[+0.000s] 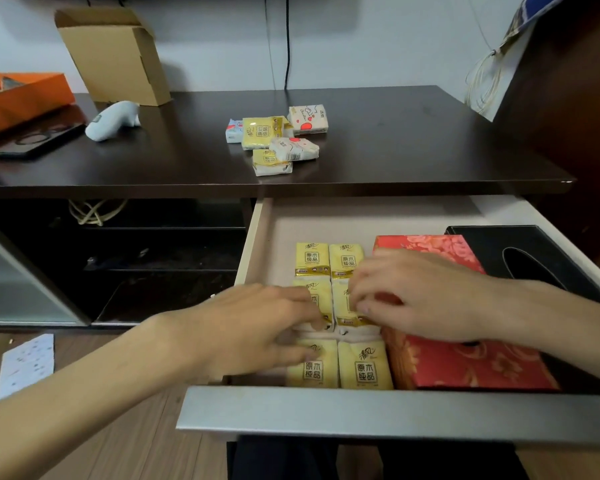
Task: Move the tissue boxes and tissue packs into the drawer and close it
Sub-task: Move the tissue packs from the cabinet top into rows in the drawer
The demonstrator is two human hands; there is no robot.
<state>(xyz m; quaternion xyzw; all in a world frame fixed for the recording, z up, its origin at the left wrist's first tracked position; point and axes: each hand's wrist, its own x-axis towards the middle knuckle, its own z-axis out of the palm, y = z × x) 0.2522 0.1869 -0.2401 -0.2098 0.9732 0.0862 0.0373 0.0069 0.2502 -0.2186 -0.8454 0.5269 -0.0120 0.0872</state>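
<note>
Inside drawer (253, 237), both hands' fingers (359, 299) hide middle yellow packs (343, 306).

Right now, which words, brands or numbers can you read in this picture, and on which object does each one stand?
"原木纯品": printed in a square frame on the yellow tissue packs in the drawer.
"清风": script brand above that frame, legible on the front right pack.
Yellow pack on the desk: similar print, too blurred to read.
White packs with red marks: small writing, unreadable.
Red tissue box: pattern only, no readable text.
</note>
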